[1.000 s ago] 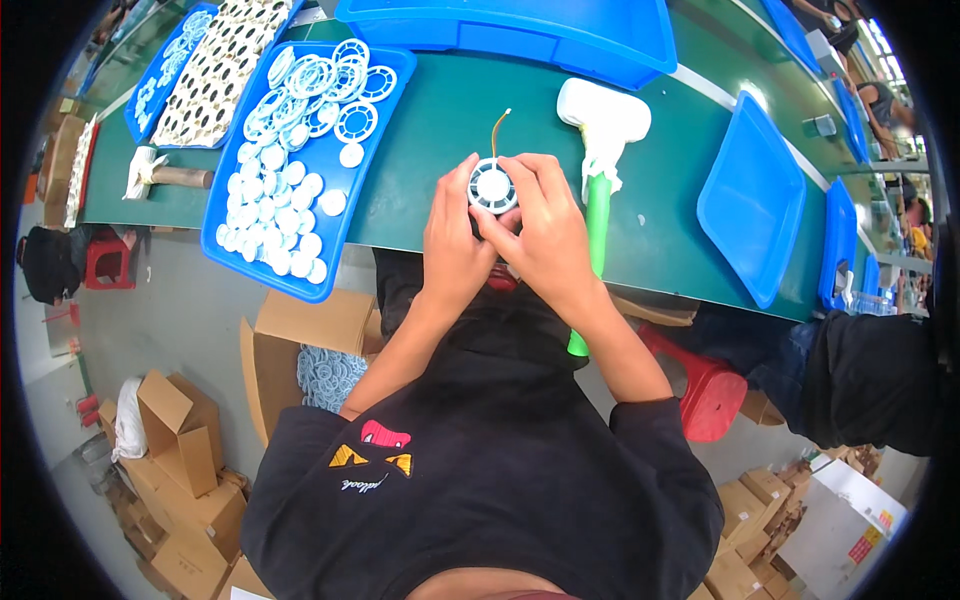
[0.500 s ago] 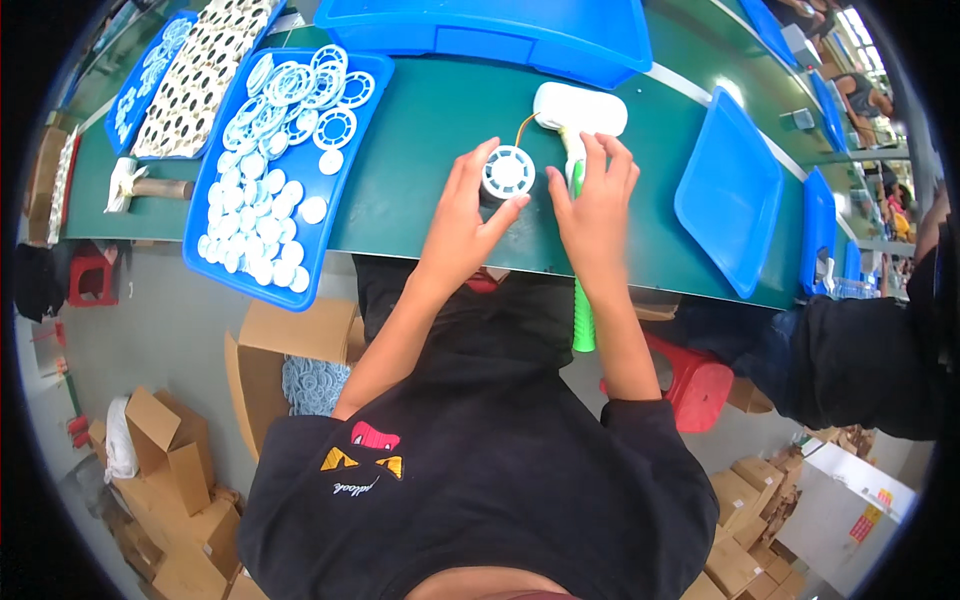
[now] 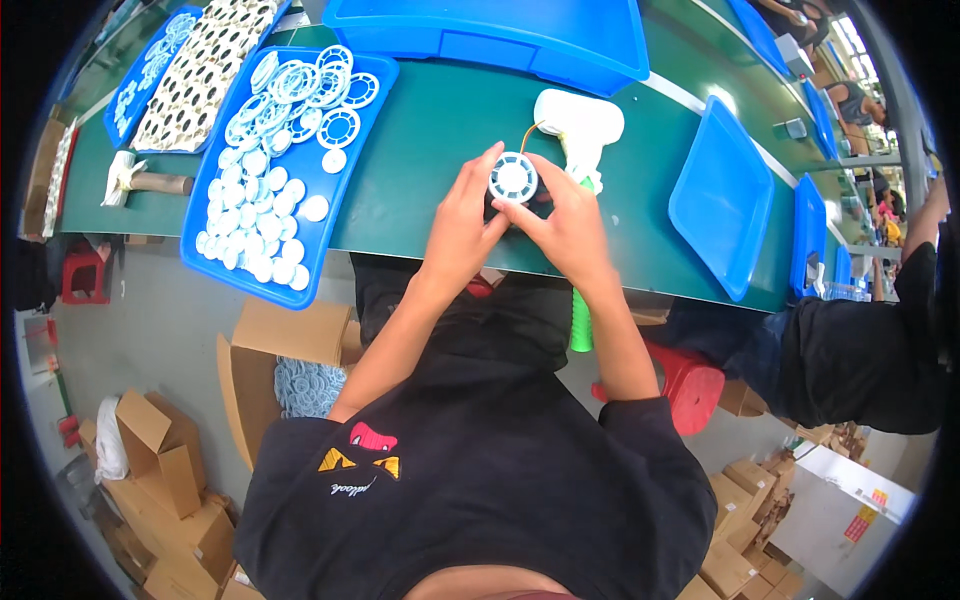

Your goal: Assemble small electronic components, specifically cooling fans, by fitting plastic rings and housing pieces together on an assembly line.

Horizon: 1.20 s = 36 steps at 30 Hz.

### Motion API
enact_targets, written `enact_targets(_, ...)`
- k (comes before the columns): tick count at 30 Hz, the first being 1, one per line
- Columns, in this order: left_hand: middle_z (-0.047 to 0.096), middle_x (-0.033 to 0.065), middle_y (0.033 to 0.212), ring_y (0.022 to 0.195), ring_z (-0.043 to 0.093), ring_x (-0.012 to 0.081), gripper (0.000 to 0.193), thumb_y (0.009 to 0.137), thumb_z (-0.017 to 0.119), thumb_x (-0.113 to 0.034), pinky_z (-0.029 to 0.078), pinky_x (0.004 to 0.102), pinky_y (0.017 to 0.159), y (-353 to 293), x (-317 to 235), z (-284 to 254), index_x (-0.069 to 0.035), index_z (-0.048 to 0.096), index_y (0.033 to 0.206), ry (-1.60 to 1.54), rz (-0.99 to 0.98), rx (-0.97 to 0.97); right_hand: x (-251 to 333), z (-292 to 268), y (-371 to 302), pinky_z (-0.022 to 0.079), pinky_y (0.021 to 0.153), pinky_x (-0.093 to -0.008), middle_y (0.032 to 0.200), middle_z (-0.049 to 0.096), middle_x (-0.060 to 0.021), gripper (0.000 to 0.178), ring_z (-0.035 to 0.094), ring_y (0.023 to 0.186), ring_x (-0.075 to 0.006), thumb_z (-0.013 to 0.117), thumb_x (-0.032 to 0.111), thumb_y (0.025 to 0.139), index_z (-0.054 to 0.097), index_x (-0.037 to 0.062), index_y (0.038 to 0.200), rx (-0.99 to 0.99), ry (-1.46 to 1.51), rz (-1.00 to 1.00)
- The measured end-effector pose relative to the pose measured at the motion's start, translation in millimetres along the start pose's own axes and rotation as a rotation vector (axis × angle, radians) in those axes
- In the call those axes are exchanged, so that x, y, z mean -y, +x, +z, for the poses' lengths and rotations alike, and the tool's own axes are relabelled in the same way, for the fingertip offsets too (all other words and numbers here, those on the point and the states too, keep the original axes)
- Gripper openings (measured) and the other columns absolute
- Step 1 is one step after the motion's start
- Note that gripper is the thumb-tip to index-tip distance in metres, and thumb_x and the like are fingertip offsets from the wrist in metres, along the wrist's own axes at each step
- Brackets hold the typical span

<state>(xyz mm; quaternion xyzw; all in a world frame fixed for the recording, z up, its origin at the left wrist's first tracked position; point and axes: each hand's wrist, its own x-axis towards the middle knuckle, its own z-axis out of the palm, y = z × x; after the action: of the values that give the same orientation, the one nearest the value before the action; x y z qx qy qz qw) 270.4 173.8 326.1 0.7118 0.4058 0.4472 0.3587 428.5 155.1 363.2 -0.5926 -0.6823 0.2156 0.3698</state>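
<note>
Between both hands, above the near part of the green table, is a round white plastic part [image 3: 513,178] with slots around its rim and a dark underside. My left hand [image 3: 460,228] grips it from the left, thumb at its lower edge. From the other side my right hand [image 3: 573,228] closes on it with thumb and fingers. A thin orange-brown wire [image 3: 528,136] runs from the part's far side toward a mallet head [image 3: 578,115] wrapped in white. The mallet's green handle [image 3: 581,322] passes under my right hand and sticks out past the table edge.
On the left, a blue tray [image 3: 386,78] holds white discs [image 3: 245,220] and slotted rings [image 3: 339,128]. Beyond it lie a wooden-handled hammer [image 3: 160,184] and a tray of cream parts [image 3: 205,75]. A blue bin [image 3: 490,47] stands behind; another blue tray [image 3: 722,200] lies right.
My right hand has moved left from beside the mallet handle and closed on the white round part. My left hand still holds the part, now slightly farther right.
</note>
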Motion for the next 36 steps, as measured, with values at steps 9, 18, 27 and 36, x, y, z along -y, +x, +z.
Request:
enact_targets(9, 0.057, 0.0223, 0.138, 0.124, 0.059, 0.0406, 0.069, 0.086, 0.070, -0.001, 0.050, 0.0430, 0.101, -2.4, 0.6, 1.2, -0.004, 0.043, 0.149, -0.034, -0.030, -0.011, 11.7, -1.3, 0.7, 0.058, 0.068, -0.0356, 0.097, 0.074, -0.0163, 0.050, 0.074, 0.077, -0.0263, 0.085, 0.022, 0.082, 0.065, -0.0027, 0.119, -0.033, 0.095, 0.022)
enact_targets(18, 0.055, 0.0260, 0.135, 0.119, 0.059, 0.0452, 0.078, 0.085, 0.078, -0.007, 0.052, 0.0469, 0.096, -6.4, -0.2, 6.5, 0.000, 0.037, 0.150, 0.048, 0.029, -0.030, 21.0, 2.1, -4.5, 0.059, 0.072, -0.0327, 0.098, 0.075, -0.0162, 0.050, 0.075, 0.083, -0.0213, 0.084, 0.018, 0.083, 0.065, -0.0038, 0.124, -0.026, -0.023, 0.102)
enact_targets(27, 0.054, 0.0296, 0.133, 0.118, 0.059, 0.0472, 0.073, 0.091, 0.075, -0.016, 0.050, 0.0477, 0.096, -3.5, 1.8, 21.6, 0.005, 0.036, 0.148, 0.154, 0.077, -0.104, 14.1, 5.5, -4.6, 0.057, 0.073, -0.0349, 0.101, 0.073, -0.0185, 0.049, 0.074, 0.082, -0.0245, 0.080, 0.016, 0.084, 0.064, -0.0032, 0.126, -0.059, -0.043, 0.098)
enact_targets(36, 0.052, 0.0260, 0.136, 0.126, 0.054, 0.0394, 0.060, 0.095, 0.070, -0.013, 0.044, 0.0429, 0.107, -2.6, -3.0, 27.0, 0.005, 0.042, 0.145, -0.080, -0.016, -0.044, -26.1, -8.0, -1.8, 0.047, 0.092, -0.0501, 0.117, 0.055, -0.0235, 0.054, 0.051, 0.109, -0.0418, 0.075, 0.019, 0.083, 0.054, -0.0054, 0.125, -0.446, -0.585, 0.043)
